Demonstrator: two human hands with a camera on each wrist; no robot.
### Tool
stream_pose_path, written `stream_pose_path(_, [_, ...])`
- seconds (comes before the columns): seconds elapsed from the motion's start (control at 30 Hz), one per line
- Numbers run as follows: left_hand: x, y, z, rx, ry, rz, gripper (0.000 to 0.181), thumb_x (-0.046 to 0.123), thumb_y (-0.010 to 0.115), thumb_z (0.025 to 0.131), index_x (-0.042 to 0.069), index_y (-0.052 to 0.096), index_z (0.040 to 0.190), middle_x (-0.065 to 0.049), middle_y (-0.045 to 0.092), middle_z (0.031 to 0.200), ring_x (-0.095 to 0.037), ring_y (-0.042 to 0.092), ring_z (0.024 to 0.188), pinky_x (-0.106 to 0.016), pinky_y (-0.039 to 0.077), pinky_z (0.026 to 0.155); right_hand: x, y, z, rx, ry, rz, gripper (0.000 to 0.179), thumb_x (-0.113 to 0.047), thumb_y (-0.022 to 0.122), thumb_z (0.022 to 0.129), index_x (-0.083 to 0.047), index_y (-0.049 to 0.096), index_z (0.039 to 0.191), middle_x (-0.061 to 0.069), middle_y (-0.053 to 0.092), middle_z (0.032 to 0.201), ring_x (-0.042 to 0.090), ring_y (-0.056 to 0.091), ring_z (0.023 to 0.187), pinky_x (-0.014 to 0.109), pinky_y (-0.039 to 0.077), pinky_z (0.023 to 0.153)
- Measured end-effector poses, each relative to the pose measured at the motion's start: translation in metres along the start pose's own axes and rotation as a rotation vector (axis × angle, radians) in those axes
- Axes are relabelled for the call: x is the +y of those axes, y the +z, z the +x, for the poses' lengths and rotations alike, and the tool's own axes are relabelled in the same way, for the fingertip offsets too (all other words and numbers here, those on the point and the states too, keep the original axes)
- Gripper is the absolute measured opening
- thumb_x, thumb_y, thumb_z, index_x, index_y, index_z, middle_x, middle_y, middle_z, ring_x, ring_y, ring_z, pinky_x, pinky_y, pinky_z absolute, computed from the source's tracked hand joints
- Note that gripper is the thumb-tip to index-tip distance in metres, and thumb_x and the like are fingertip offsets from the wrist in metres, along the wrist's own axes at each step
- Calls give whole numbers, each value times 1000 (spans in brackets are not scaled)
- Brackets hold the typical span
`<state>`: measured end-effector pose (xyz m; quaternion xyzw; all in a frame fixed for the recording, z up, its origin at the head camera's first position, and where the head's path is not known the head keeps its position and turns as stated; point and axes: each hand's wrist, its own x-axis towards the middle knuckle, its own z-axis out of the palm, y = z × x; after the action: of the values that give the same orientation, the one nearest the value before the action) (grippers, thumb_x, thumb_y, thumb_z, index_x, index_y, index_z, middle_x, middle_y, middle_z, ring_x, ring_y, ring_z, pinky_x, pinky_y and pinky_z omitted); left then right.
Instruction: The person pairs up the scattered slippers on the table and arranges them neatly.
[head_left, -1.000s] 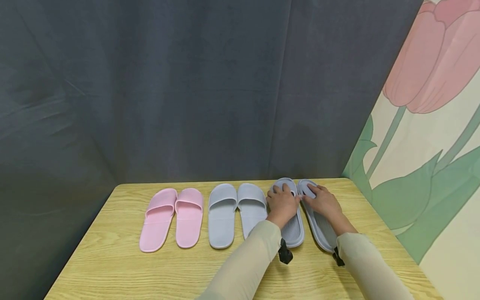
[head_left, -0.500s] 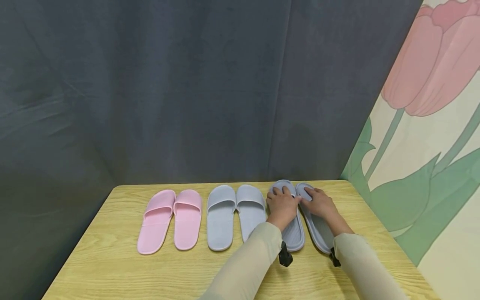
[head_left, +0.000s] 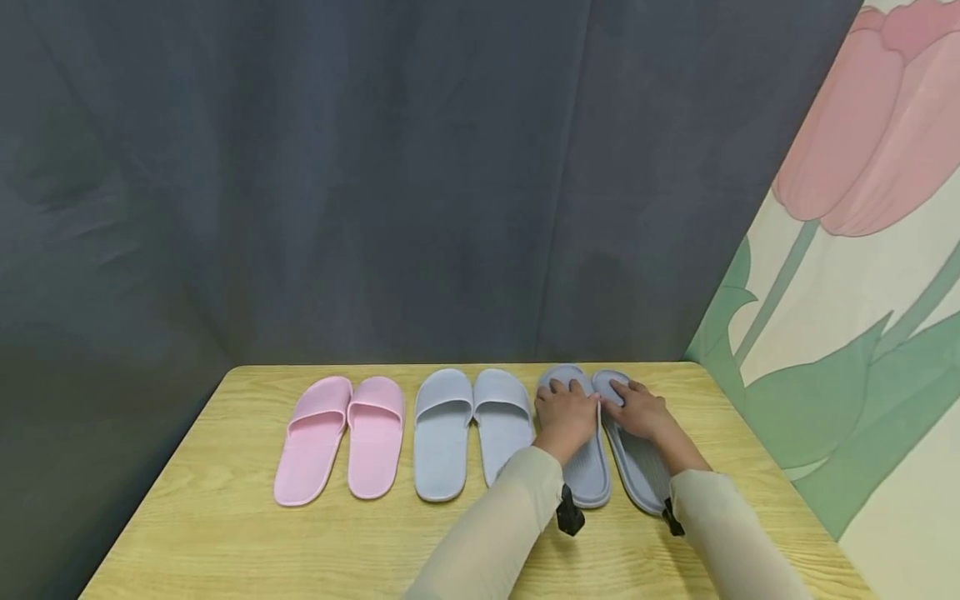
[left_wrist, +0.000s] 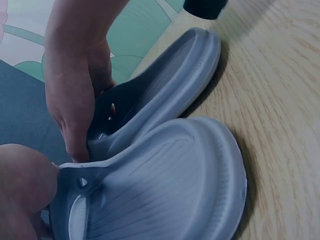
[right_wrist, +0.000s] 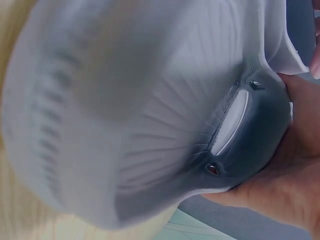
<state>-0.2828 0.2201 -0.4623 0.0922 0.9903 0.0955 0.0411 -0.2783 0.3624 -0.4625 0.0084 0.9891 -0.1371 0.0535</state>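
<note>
Two ridged grey slippers lie side by side at the right of the wooden table, their toes toward the back. My left hand (head_left: 564, 414) grips the strap of the left ridged slipper (head_left: 588, 477) from above. Over the strap of the right ridged slipper (head_left: 643, 471) my right hand (head_left: 641, 410) holds on, thumb and fingers at opposite sides in the right wrist view. The left wrist view has the nearer slipper (left_wrist: 165, 185) with its heel toward the camera, flat on the wood. Both straps are largely covered by the hands in the head view.
A pair of pale grey-blue slippers (head_left: 440, 458) stands just left of my left hand, partly behind the sleeve. Farther left is a pink pair (head_left: 375, 454). A dark curtain (head_left: 390, 183) hangs behind the table (head_left: 300, 550), and a tulip-painted wall (head_left: 825, 358) borders the right.
Both hands and the ridged slippers have shifted slightly toward the table's front. The pink and pale pairs keep their places, and the head view has turned a little.
</note>
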Motion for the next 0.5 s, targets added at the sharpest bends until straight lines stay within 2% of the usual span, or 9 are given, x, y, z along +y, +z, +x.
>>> stream_pose_path(0.13, [-5, 0, 1, -12, 42, 42, 61, 55, 24, 107, 20, 45, 152, -15, 45, 152, -38, 46, 134, -48, 41, 107, -2, 0, 0, -4, 1, -3, 61, -32, 46, 106, 9, 38, 149, 43, 33, 148, 58, 35, 137, 75, 25, 107])
stream_pose_path(0.3, [-11, 0, 2, 17, 105, 97, 60, 53, 23, 108, 21, 44, 154, -13, 47, 151, -37, 47, 132, -46, 41, 107, -4, 0, 1, 1, -3, 0, 60, -32, 44, 107, 9, 36, 150, 44, 30, 149, 59, 31, 138, 75, 22, 108])
stream_pose_path(0.5, [-15, 1, 1, 10, 123, 80, 58, 55, 24, 107, 26, 41, 156, -9, 45, 153, -33, 46, 134, -43, 40, 108, -4, 0, -2, -10, 55, 34, 60, -33, 44, 107, 5, 34, 153, 42, 24, 152, 68, 29, 133, 76, 28, 104])
